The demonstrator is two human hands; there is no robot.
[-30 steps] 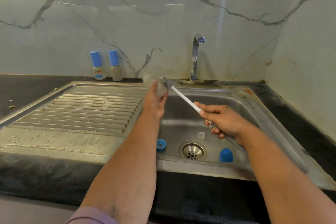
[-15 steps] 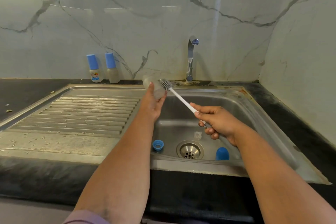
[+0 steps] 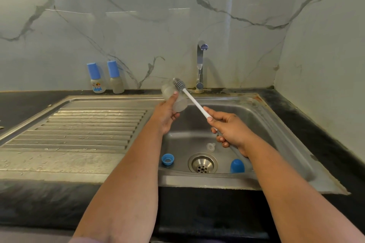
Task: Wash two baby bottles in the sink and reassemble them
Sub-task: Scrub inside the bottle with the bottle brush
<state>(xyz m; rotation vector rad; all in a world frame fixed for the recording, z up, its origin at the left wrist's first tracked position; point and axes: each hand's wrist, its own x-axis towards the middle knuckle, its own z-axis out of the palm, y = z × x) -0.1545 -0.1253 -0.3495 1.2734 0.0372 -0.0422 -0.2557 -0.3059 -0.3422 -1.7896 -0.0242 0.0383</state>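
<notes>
My left hand (image 3: 165,115) grips a clear, cloudy baby bottle body (image 3: 174,97) above the left edge of the sink basin (image 3: 276,124). My right hand (image 3: 230,131) holds the white handle of a bottle brush (image 3: 194,101); its grey bristle head lies against the bottle's upper side. In the basin lie a blue screw ring (image 3: 167,159), a clear teat (image 3: 210,147) and a blue cap (image 3: 237,166). Two capped baby bottles (image 3: 96,79) (image 3: 115,78) stand against the back wall.
A steel tap (image 3: 200,65) stands behind the basin, with no water running. The drain (image 3: 202,163) sits at the basin's front. A ribbed steel drainboard (image 3: 88,126) spreads to the left. Dark countertop (image 3: 316,134) borders the sink; a wall closes the right side.
The brush head has slid a little along the bottle while both hands stay at the basin's left edge. The view has shifted slightly.
</notes>
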